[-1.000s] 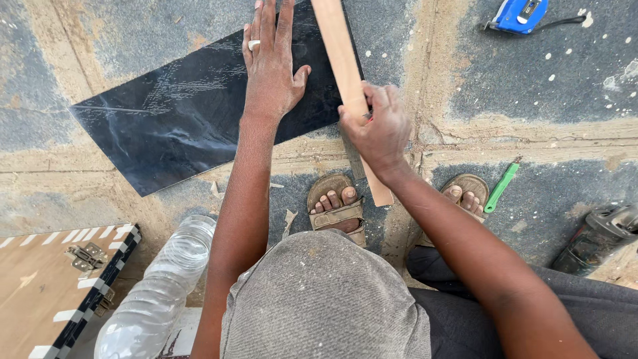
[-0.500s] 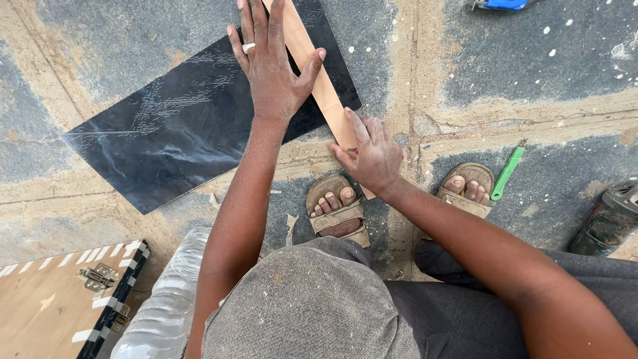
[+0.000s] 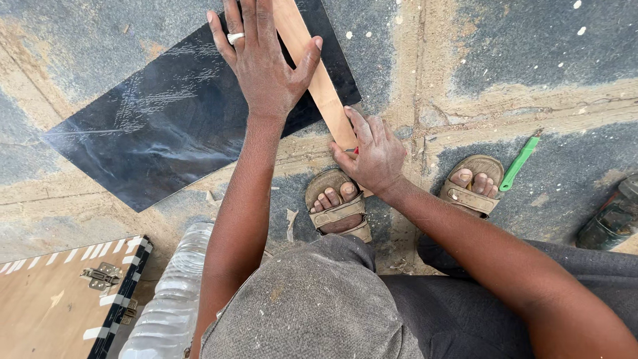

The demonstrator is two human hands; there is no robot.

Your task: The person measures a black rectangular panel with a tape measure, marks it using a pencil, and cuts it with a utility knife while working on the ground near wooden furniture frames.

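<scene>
A dark glossy sheet (image 3: 166, 126) lies flat on the concrete floor. A long wooden strip (image 3: 312, 66) rests across its right part. My left hand (image 3: 262, 60), with a ring on one finger, presses flat on the sheet, its thumb touching the strip. My right hand (image 3: 372, 156) grips the strip's near end and pinches a small red-tipped tool (image 3: 356, 150) against it. My two sandalled feet (image 3: 339, 206) stand just below the sheet.
A green tool (image 3: 518, 163) lies beside my right foot. A clear plastic bottle (image 3: 173, 299) and a wooden case with metal clasps (image 3: 60, 299) sit at lower left. A dark object (image 3: 615, 216) is at the right edge.
The strip has swung to lean more to the left across the sheet. My right hand slid down to its near end, and the view shifted so the blue object at the top is gone.
</scene>
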